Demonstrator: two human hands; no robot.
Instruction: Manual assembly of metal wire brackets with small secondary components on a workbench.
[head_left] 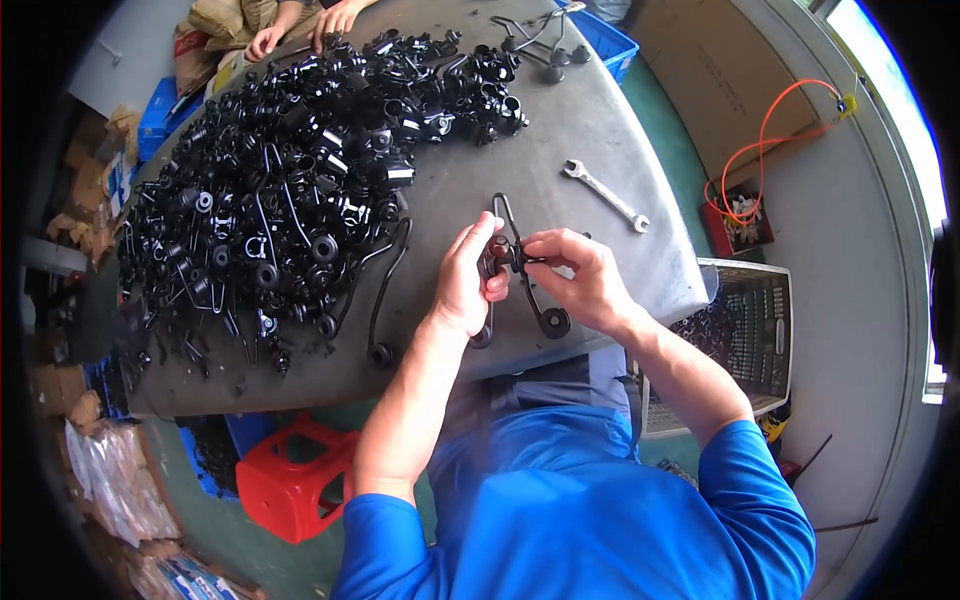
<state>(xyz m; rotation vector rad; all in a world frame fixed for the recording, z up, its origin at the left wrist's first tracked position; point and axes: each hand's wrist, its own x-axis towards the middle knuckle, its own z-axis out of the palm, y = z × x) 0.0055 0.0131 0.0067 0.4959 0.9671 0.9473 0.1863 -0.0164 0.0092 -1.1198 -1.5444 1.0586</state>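
Above the table's near edge, my hands hold a black bent-wire bracket (555,322) with round rubber ends and a small dark clamp at its middle. My left hand (466,278) is closed around the clamp side, palm turned inward. The fingertips of my right hand (585,278) pinch a small piece at the clamp, which they largely hide. Left of my hands lies a similar wire bracket (375,310), its loop pointing away from me. An open-end wrench (606,197) rests on the table to the right, touched by neither hand.
A large heap of black clamps and brackets (300,170) covers the table's left and back. Another person's hands (335,22) are at the far edge. More wire brackets (545,55) lie at the far right. A red stool (270,490) and a grey crate (770,330) stand below.
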